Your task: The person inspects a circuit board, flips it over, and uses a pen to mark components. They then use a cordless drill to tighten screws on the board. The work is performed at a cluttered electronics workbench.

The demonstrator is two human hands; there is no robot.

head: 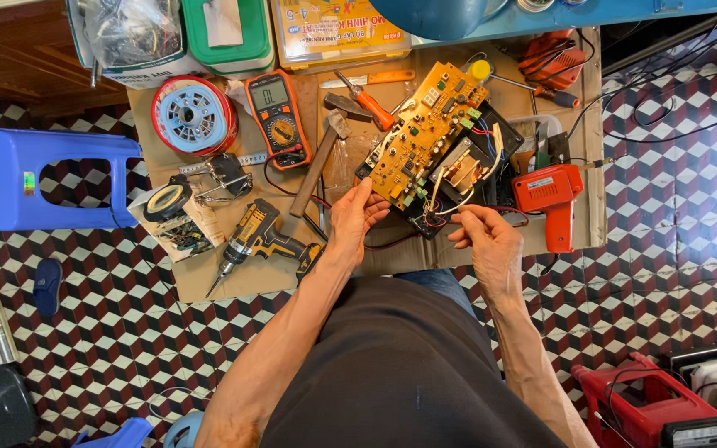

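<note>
Two bare hands work at a yellow circuit board lying tilted on the cardboard-covered tabletop. Left hand: fingers touch the board's lower-left corner, partly curled, steadying it. Right hand: thumb and fingertips pinch thin wires trailing from the board beside a copper-wound transformer. Surrounding items: hammer, orange multimeter, yellow cordless drill, red soldering gun, red-rimmed wire spool.
</note>
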